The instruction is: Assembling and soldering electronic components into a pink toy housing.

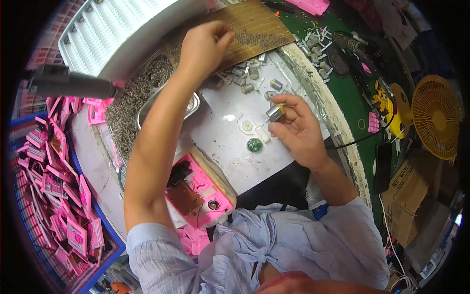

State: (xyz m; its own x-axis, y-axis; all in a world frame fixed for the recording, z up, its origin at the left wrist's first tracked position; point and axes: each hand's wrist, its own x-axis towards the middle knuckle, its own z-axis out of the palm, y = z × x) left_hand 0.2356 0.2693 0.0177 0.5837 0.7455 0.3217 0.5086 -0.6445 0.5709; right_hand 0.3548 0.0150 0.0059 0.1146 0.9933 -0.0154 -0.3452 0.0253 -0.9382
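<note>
Motor: silver metal cylinder, pinched by the nearly closed right hand.
Grip: holding only its sides should keep it steady.
Tub: small, round, green inside, just below right fingertips.
Tray: shiny steel, left of right hand, contents mostly hidden.
Left hand: curled above brown cardboard bearing small grey pieces; cannot tell if holding any.
Basket: blue plastic, far left of both hands, full of pink plastic casings.

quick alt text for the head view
A person's right hand holds a small silver cylinder over a white worktop, while the left hand reaches over a brown board with tiny parts. A blue basket of pink pieces stands left.
</note>
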